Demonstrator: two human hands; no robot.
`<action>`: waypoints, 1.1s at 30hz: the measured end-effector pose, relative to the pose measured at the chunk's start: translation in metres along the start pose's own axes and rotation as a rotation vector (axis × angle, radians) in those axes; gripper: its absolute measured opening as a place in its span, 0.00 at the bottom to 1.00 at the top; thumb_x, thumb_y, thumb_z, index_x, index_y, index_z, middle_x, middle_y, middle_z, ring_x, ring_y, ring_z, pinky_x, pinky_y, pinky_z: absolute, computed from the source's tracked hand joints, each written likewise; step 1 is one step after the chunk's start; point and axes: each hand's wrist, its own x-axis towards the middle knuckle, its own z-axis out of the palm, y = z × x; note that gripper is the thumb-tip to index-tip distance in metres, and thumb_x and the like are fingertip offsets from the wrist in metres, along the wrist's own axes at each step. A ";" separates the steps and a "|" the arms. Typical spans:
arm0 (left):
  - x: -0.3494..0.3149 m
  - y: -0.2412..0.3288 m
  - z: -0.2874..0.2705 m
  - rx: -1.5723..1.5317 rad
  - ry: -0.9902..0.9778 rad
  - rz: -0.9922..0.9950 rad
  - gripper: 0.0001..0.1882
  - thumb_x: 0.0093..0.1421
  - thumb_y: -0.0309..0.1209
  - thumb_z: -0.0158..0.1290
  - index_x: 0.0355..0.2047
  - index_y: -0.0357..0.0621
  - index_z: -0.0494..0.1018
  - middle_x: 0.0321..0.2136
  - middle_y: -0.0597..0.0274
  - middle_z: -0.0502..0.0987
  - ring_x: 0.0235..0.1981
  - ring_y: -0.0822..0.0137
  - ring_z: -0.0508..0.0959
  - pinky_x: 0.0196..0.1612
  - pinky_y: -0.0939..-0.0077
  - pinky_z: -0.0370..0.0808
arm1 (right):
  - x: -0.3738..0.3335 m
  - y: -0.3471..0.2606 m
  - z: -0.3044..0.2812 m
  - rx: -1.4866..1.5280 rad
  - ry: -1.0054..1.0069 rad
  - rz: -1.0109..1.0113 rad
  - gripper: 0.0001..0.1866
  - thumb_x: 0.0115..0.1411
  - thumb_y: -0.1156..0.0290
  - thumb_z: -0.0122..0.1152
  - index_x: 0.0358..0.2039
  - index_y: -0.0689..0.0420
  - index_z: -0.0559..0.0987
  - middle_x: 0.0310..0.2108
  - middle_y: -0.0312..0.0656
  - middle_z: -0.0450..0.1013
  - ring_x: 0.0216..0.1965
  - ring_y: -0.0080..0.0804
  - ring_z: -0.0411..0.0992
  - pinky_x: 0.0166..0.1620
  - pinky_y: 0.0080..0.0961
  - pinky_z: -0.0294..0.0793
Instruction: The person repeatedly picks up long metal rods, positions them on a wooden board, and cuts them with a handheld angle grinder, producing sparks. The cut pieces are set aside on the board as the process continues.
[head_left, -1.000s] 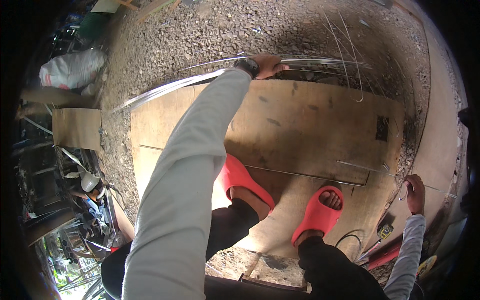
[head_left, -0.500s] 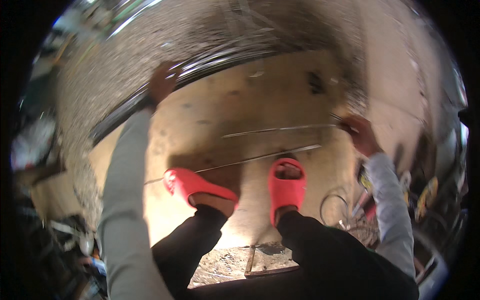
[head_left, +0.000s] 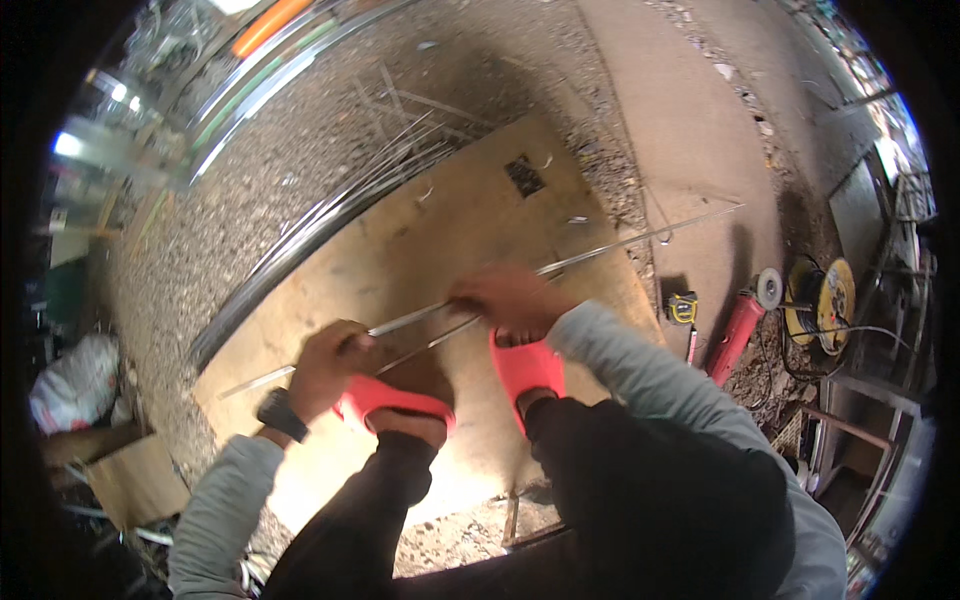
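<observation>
A long, thin metal rod [head_left: 625, 243] crosses in front of me over a plywood board [head_left: 560, 190], slanting from lower left to upper right. My left hand [head_left: 325, 368], with a dark watch [head_left: 282, 413] on its wrist, is closed round the rod's left part. Nearer the middle, my right hand [head_left: 515, 298] is also closed on it, slightly blurred, its fingertips partly hidden. Below, a second thin rod [head_left: 430, 345] lies on the board between my pink slippers [head_left: 527, 372]. Along the board's far left edge lies a bundle of thin rods [head_left: 290, 245].
To the right are a yellow tape measure [head_left: 682, 307], a red angle grinder [head_left: 738, 330] and a yellow cable reel [head_left: 835, 305]. Metal frames [head_left: 860, 440] stand at the lower right. A cardboard box [head_left: 137, 482] and a white plastic bag [head_left: 75, 385] sit at the left.
My left hand has come back from the rod bundle toward my feet. My right hand has moved left to the middle. Both now hold one rod, and the view has turned.
</observation>
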 end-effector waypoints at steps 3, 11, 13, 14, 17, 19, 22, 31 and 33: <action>-0.053 -0.048 -0.053 0.104 0.132 -0.004 0.06 0.68 0.28 0.52 0.40 0.37 0.75 0.35 0.54 0.79 0.36 0.52 0.79 0.41 0.66 0.75 | -0.043 0.061 -0.041 0.117 0.087 0.066 0.14 0.62 0.65 0.65 0.46 0.55 0.83 0.43 0.49 0.80 0.45 0.48 0.78 0.48 0.40 0.76; -0.208 -0.267 -0.090 0.935 0.322 0.275 0.08 0.60 0.23 0.51 0.40 0.40 0.75 0.36 0.50 0.74 0.40 0.48 0.72 0.47 0.55 0.69 | -0.075 0.109 -0.108 -0.026 -0.095 0.400 0.14 0.63 0.64 0.64 0.42 0.61 0.83 0.37 0.49 0.80 0.41 0.37 0.77 0.47 0.34 0.74; -0.176 -0.300 -0.044 0.926 0.485 0.296 0.16 0.51 0.19 0.49 0.41 0.41 0.74 0.36 0.49 0.73 0.42 0.47 0.71 0.48 0.52 0.67 | -0.083 0.123 -0.104 -0.147 -0.043 0.340 0.13 0.63 0.65 0.63 0.42 0.61 0.83 0.36 0.48 0.80 0.40 0.38 0.78 0.47 0.36 0.74; -0.127 -0.284 -0.014 0.615 0.506 0.149 0.14 0.50 0.19 0.48 0.38 0.41 0.74 0.35 0.50 0.74 0.40 0.47 0.72 0.47 0.53 0.68 | -0.104 0.134 -0.114 -0.111 0.117 0.289 0.11 0.63 0.66 0.65 0.33 0.62 0.82 0.29 0.45 0.78 0.31 0.31 0.73 0.38 0.33 0.73; -0.071 -0.274 0.015 0.563 0.502 -0.125 0.09 0.57 0.22 0.48 0.37 0.44 0.75 0.35 0.51 0.77 0.44 0.49 0.76 0.51 0.53 0.70 | -0.127 0.184 -0.125 -0.097 0.106 0.422 0.04 0.62 0.73 0.62 0.32 0.60 0.80 0.25 0.35 0.74 0.28 0.24 0.70 0.35 0.26 0.71; -0.093 -0.276 0.044 0.422 0.651 -0.304 0.06 0.66 0.32 0.51 0.38 0.48 0.77 0.39 0.54 0.77 0.46 0.48 0.76 0.55 0.53 0.70 | -0.118 0.182 -0.103 0.017 0.081 0.448 0.04 0.61 0.74 0.62 0.32 0.61 0.79 0.25 0.35 0.74 0.29 0.23 0.70 0.35 0.26 0.71; -0.115 -0.268 0.056 0.416 0.704 -0.271 0.06 0.66 0.33 0.51 0.39 0.49 0.76 0.38 0.58 0.76 0.44 0.51 0.75 0.52 0.56 0.71 | -0.108 0.190 -0.101 -0.073 0.040 0.408 0.04 0.60 0.75 0.62 0.34 0.63 0.79 0.26 0.36 0.75 0.30 0.23 0.71 0.36 0.26 0.72; -0.159 -0.324 0.049 0.277 0.698 -0.665 0.19 0.65 0.45 0.55 0.50 0.49 0.77 0.54 0.55 0.73 0.58 0.50 0.71 0.62 0.53 0.67 | -0.062 0.177 -0.019 -0.043 0.139 0.323 0.09 0.61 0.73 0.66 0.39 0.65 0.83 0.34 0.42 0.81 0.37 0.26 0.77 0.43 0.27 0.76; -0.171 -0.329 0.052 0.240 0.709 -0.715 0.23 0.64 0.48 0.56 0.53 0.49 0.76 0.56 0.54 0.72 0.60 0.49 0.70 0.63 0.53 0.66 | -0.052 0.167 -0.010 -0.007 0.056 0.338 0.10 0.61 0.72 0.66 0.39 0.65 0.83 0.33 0.40 0.81 0.36 0.25 0.76 0.42 0.26 0.75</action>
